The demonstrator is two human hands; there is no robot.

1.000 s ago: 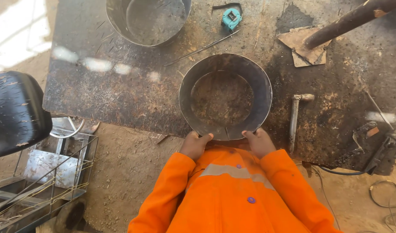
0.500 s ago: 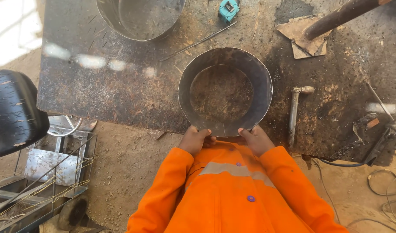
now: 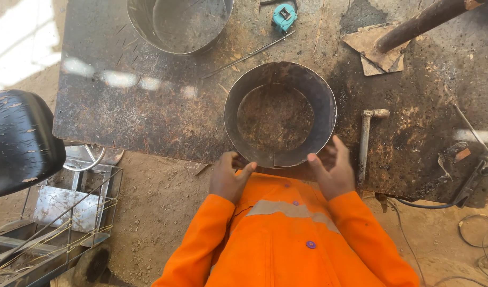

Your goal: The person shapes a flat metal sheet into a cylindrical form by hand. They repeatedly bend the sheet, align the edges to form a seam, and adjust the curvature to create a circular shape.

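A: Looking down at a dark, rusty surface [image 3: 148, 111]. Sitting near its front edge: a wide sheet-metal ring [image 3: 280, 112], open at top and bottom, seam facing the body.

B: And the hands?

A: Reaching forward from orange sleeves, elbows bent, forearms angling inward. Left hand [image 3: 229, 178] resting at the ring's near-left rim, fingers curled, thumb pointing toward the seam. Right hand [image 3: 333, 171] opening at the near-right rim, fingers spread and raised, palm turning toward the ring's wall.

B: Gripping it?

A: Not clamping. Left fingertips touching or just beside the lower rim, hard telling which. Right hand standing loose beside the wall, fingers apart, nothing held. Both hands well apart from each other, flanking the seam.

B: Lying around it?

A: Just right of the ring, a hammer [image 3: 365, 139] lying with head away from the body, handle running toward the edge. Farther back, a larger metal tub [image 3: 180, 24], partly cut off by the frame. Near it a teal tape measure [image 3: 284, 16] and a thin rod [image 3: 249, 55] lying diagonally. At upper right, a rusty pipe [image 3: 422, 22] crossing over cardboard scraps [image 3: 374, 45]. Off the surface at left, a black seat [image 3: 18, 141] above a wire rack [image 3: 58, 212] on dirt ground.
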